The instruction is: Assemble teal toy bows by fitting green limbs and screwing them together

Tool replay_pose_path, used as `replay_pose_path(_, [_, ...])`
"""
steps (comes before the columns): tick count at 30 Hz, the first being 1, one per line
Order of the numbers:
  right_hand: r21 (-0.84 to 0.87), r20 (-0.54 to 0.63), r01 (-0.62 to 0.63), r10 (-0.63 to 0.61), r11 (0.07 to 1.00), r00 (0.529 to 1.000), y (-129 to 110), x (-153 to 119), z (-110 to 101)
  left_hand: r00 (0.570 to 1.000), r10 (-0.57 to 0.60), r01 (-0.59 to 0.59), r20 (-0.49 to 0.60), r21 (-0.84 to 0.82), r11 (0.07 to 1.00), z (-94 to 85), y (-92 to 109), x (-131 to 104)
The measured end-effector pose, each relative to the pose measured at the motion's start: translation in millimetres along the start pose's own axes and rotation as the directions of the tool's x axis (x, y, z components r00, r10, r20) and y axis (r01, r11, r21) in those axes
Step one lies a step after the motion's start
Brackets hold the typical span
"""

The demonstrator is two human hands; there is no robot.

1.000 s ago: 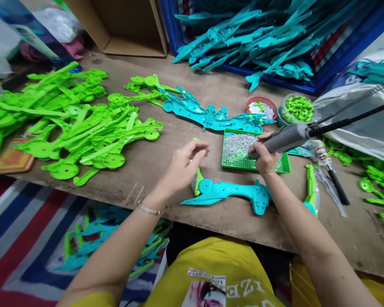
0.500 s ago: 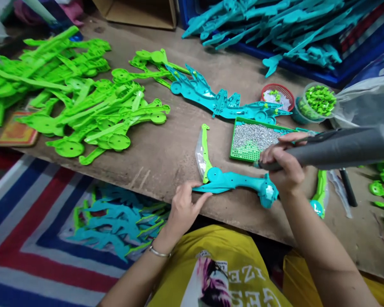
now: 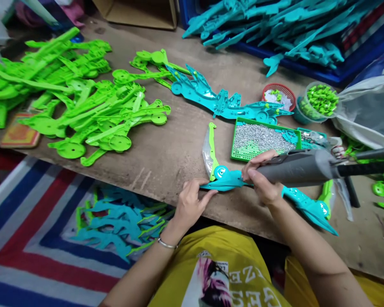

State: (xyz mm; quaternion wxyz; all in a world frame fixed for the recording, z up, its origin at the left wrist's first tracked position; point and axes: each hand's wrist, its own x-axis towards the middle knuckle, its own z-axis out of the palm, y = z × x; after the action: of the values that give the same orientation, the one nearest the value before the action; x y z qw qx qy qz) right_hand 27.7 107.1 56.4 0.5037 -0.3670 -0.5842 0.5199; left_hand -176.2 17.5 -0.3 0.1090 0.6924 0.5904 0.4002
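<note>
A turquoise plastic bow-shaped part (image 3: 307, 205) lies along the table's near edge, with a round disc and a bright green arm (image 3: 212, 147) at its left end. Clear plastic film hangs at that arm. My left hand (image 3: 190, 202) pinches the part's pointed left tip. In my right hand (image 3: 264, 181) is a grey electric screwdriver (image 3: 299, 168), held nearly level, its front end over the part just right of the disc. The right hand hides the middle of the part and the driver's bit. Behind it stands a green tray (image 3: 234, 145) of small metal screws.
Bright green parts (image 3: 99, 111) are heaped on the left. Further back lie a turquoise shell (image 3: 208, 100), a red basket (image 3: 289, 87), a cup of green pieces (image 3: 321, 100) and a blue crate (image 3: 326, 76) of turquoise parts. Finished-looking pieces (image 3: 115, 226) lie below the table edge.
My right hand has brought the screwdriver left and down, from over the part's right section to near its left disc. My left hand still pinches the tip.
</note>
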Motion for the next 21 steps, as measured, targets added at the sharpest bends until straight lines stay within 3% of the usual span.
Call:
replay_pose_path(5, [-0.063, 0.156, 0.028, -0.018, 0.998, 0.988, 12, 2, -3, 1.0, -0.015, 0.015, -0.011, -0.023, 1.0, 1.3, -2, 0])
replay_pose_path(9, [-0.004, 0.294, 0.084, -0.079, 0.996, 0.953, 2, 15, -6, 1.0, -0.016, 0.016, 0.006, -0.022, 1.0, 0.8, -2, 1])
replay_pose_path(11, [0.099, 0.209, 0.162, -0.179, 0.982, 0.961, -6, 27, -6, 1.0, -0.003, 0.003, 0.01, -0.021, 1.0, 0.5, -1, 1])
replay_pose_path(15, [0.108, -0.192, 0.323, -0.299, 0.94, 0.935, -7, 56, -5, 1.0, 0.02, -0.02, 0.003, -0.025, 1.0, 0.4, -1, 1])
replay_pose_path(17, [0.032, -0.256, 0.28, -0.263, 0.959, 0.93, 2, 66, -6, 1.0, 0.023, -0.024, -0.01, -0.026, 0.999, 0.7, -1, 1])
replay_pose_path(21, [-0.057, -0.246, 0.194, -0.202, 0.979, 0.948, 21, 73, -9, 0.999, 0.034, -0.035, -0.027, -0.017, 0.999, 1.3, -1, 1])
